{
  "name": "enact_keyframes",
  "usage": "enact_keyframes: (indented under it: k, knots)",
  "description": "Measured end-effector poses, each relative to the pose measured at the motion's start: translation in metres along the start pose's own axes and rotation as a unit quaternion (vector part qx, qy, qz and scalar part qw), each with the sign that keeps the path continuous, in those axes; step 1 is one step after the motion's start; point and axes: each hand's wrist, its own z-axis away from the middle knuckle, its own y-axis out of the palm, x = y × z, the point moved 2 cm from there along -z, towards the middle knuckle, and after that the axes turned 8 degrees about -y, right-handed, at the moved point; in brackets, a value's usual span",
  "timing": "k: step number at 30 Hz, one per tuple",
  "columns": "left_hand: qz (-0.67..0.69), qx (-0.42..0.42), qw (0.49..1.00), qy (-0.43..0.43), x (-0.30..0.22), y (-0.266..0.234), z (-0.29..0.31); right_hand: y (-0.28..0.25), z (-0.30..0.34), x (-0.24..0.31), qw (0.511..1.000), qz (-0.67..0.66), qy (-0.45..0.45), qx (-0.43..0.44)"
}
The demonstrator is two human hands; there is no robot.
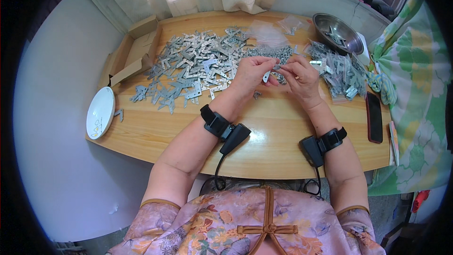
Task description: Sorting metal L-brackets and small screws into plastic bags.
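Over the middle of the table, my left hand (251, 73) is closed on a flat metal corner bracket (266, 76), one end of which sticks out below the fingers. My right hand (303, 79) pinches at its fingertips right beside it; what lies between those fingers is too small to make out. Left of my hands spreads a big loose heap of L-shaped metal brackets (198, 63). Behind and below my fingers is a pile of small metal screws (271, 52), partly hidden by the hands.
Filled clear bags (343, 73) lie to the right, in front of a steel bowl (325, 22) holding brackets. A phone (374, 117) rests near the right edge. An open cardboard box (133, 49) and a white plate (100, 113) sit at left. Plastic bags (268, 32) lie behind the screws.
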Motion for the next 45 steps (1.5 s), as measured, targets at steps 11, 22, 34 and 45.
enact_keyframes:
  k: [11,22,34,45]
  knots:
    - [0.028,-0.008,0.999,-0.026,0.001,0.0,0.003,-0.002,-0.005,0.011,0.995,0.079,-0.059,0.016]
    - [0.004,-0.019,1.0,-0.018,0.001,0.002,0.001,0.005,0.006,-0.005,0.981,-0.122,0.149,0.004]
    - [-0.062,0.021,0.995,0.074,0.004,0.001,-0.003,0.01,0.012,-0.016,0.806,-0.433,0.403,-0.027]
    - [-0.189,0.081,0.978,0.045,-0.001,-0.001,-0.005,0.007,0.008,-0.01,0.81,-0.449,0.377,-0.022]
